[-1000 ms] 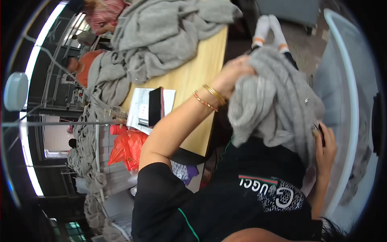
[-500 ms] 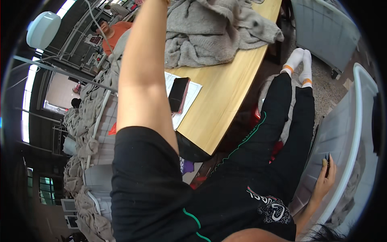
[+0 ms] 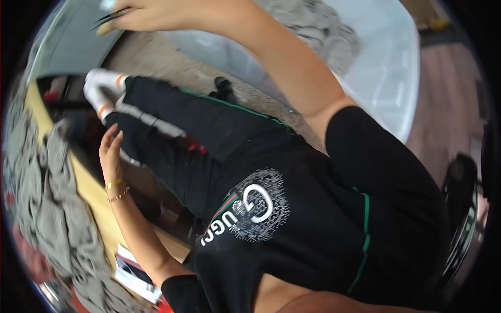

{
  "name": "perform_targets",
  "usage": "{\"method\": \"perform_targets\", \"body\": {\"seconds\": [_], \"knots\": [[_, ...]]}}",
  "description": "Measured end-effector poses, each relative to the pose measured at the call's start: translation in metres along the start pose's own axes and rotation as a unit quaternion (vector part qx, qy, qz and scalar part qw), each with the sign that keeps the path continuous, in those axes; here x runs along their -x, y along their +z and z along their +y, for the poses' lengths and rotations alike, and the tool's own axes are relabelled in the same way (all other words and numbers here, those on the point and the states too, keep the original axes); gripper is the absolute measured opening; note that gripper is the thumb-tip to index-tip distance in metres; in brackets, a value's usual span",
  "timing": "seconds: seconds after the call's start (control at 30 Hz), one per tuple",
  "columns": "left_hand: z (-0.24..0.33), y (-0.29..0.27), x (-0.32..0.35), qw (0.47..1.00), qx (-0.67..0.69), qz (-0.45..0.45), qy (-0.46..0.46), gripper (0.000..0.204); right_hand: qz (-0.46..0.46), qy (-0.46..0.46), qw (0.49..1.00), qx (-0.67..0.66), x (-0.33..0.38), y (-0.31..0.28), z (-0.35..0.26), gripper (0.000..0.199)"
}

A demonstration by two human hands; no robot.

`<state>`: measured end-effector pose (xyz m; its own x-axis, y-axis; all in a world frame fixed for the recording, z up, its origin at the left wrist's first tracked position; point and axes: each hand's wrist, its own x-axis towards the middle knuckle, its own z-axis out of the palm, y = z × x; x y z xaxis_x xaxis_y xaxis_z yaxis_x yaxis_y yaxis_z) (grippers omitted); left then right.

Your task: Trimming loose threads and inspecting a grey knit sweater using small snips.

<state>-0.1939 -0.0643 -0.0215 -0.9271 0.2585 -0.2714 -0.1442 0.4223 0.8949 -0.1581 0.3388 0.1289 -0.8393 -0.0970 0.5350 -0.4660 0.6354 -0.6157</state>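
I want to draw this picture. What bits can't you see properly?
- Head view: right hand fingertips cut off by the top edge; a grip cannot be told.
- Grey clothes on the wooden table: blurred at the left rim.
- Papers: too small, partly behind the left hand's forearm.

Heaped along the left on the yellow wooden desk (image 3: 94,195) — grey knitted garments (image 3: 47,208); flat white papers (image 3: 136,274) nearer, at its edge; large white plastic tub (image 3: 386,68) far right — more grey cloth (image 3: 313,23) inside.
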Motion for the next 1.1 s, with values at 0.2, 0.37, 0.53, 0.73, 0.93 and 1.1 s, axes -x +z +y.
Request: {"method": "perform_targets", "body": {"seconds": [0.2,0.37,0.53,0.73,0.93,1.1], "knots": [[-0.004,0.044,0.001,0.991,0.000,-0.094,-0.094,0.041,-0.086,0.167,0.973,0.135,0.067,-0.113,0.038,0.034],[-0.012,0.048,0.012,0.994,-0.025,-0.051,-0.098,0.039,-0.190,0.272,0.926,0.179,0.115,-0.234,0.142,0.041],[-0.030,0.052,0.006,0.995,-0.014,-0.095,-0.035,0.037,-0.158,0.445,0.852,0.227,0.243,-0.250,0.237,0.051],[-0.018,0.059,-0.001,0.990,-0.072,-0.109,-0.062,0.035,-0.230,0.567,0.760,0.219,0.343,-0.223,0.318,0.083],[0.016,0.088,-0.004,0.977,-0.116,-0.140,-0.114,0.036,-0.197,0.397,0.828,0.344,0.364,-0.184,0.371,0.099],[-0.019,0.069,0.001,0.990,-0.063,-0.115,-0.060,0.032,-0.154,0.440,0.809,0.357,0.361,-0.172,0.417,0.091]]}}
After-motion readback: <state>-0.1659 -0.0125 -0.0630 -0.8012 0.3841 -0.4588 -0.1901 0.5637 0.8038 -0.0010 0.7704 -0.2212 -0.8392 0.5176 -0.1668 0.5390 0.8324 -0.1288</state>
